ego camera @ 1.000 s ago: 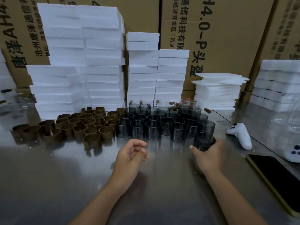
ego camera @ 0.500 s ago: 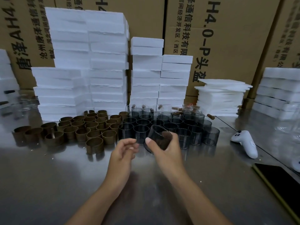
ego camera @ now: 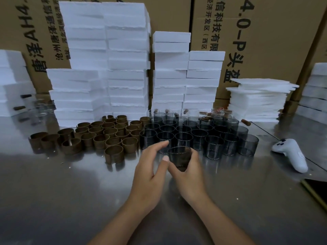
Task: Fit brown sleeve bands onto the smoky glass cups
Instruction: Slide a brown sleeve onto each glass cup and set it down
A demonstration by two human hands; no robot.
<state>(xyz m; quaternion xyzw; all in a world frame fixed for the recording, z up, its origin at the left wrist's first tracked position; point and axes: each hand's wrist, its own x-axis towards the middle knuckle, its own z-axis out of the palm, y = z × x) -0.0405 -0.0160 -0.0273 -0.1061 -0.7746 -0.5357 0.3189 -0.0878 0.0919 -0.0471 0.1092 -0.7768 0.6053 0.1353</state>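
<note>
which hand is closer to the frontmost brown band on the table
Left. The left hand hovers just right of that band; the right hand is farther right, holding a cup.

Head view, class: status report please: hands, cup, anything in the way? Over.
Right hand grips smoky glass cup, no band seen. Left hand open, empty, beside it. Brown sleeve bands stand left; nothing between.

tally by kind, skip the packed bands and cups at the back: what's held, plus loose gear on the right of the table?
Smoky glass cup, gripped by the right hand: 1
White controller: 1
Dark-screened flat device, cut off at the frame edge: 1
Total: 3
</note>
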